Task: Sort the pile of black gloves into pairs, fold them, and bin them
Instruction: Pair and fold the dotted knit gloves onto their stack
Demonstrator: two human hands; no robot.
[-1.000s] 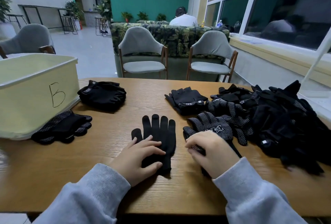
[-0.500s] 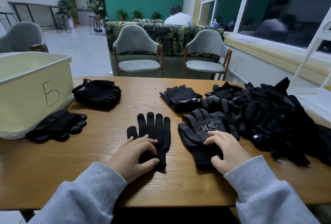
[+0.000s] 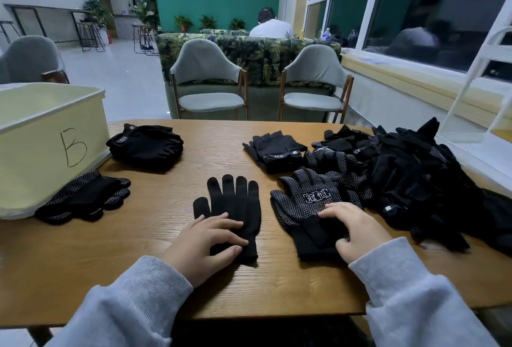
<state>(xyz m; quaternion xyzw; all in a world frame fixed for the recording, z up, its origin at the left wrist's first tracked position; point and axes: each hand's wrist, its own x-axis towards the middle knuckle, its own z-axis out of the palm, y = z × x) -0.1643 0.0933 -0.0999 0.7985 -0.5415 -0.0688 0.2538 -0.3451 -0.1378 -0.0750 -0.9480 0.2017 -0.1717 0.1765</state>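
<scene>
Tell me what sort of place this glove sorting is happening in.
Probably a lounge or café-style common area: a leaf-print sofa where a person sits facing away, bar stools by a far counter, potted plants along the teal wall, and large windows.

Matt knit gloves, grained wood table
</scene>
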